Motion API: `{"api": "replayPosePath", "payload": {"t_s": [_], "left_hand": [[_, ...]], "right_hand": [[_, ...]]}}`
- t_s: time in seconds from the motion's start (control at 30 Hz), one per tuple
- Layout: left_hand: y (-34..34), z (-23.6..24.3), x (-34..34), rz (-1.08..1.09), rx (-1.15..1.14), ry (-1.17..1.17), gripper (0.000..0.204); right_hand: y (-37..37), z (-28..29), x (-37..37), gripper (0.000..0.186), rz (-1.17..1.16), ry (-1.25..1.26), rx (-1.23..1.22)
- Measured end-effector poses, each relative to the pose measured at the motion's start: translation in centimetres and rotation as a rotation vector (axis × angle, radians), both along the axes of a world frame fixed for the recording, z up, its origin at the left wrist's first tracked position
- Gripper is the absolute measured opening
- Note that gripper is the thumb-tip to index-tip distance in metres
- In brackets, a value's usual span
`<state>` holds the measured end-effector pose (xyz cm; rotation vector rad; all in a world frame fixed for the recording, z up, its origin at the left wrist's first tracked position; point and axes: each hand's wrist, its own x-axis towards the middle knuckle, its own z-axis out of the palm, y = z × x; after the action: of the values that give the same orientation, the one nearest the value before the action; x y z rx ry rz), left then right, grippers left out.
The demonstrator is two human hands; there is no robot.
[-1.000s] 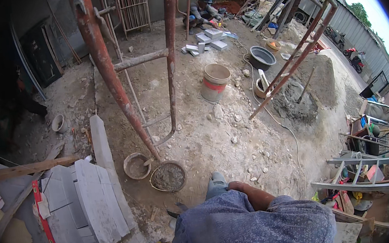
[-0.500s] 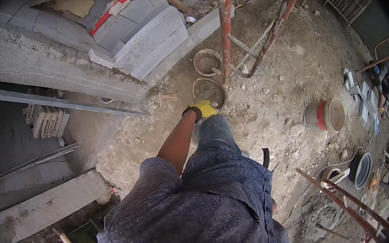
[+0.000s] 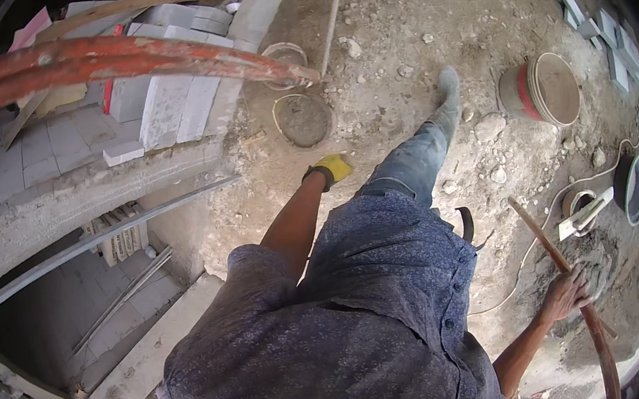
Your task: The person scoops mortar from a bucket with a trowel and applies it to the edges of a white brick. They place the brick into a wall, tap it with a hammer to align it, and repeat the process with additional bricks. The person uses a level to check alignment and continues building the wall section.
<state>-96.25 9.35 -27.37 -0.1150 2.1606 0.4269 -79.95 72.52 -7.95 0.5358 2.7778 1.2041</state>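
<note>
With a foot [image 3: 448, 98] planted among loose stones [image 3: 490, 127], a full wrap on the reddish pole [image 3: 554, 255], near right, should steady the body best (stones like these could roll). The bare right hand [image 3: 565, 294] is closed around that pole. The gloved left hand [image 3: 334, 169], just nearer than the mortar bucket [image 3: 303, 119] and apart from it, looks partly curled; whether its fingers meet, I cannot tell.

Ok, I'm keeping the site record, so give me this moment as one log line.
left hand: gloved, near mortar bucket | right hand: bare, holding rusty pole | nearby: red-banded bucket, pale blocks
</note>
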Motion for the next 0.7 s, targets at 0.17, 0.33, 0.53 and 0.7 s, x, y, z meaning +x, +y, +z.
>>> {"api": "replayPosePath", "payload": {"t_s": [0.17, 0.33, 0.53, 0.7], "left_hand": [[0.9, -9.5, -6.5, -0.163, 0.044, -0.097, 0.054], [13.2, 1.8, -30.6, -0.243, -0.218, -0.006, 0.056], [20.6, 7.0, -61.4, 0.108, 0.363, 0.192, 0.048], [29.5, 9.4, -71.5, 0.22, 0.51, 0.481, 0.06]], "right_hand": [[-0.5, -2.8, -5.5, 0.016, -0.501, 0.031, -0.103], [-0.2, -3.2, -6.7, 0.019, -0.826, 0.06, -0.324], [3.5, -4.1, -14.3, 0.037, -1.26, 0.152, -0.378], [10.4, -10.5, -32.2, 0.044, -1.078, 0.444, -1.059]]}}
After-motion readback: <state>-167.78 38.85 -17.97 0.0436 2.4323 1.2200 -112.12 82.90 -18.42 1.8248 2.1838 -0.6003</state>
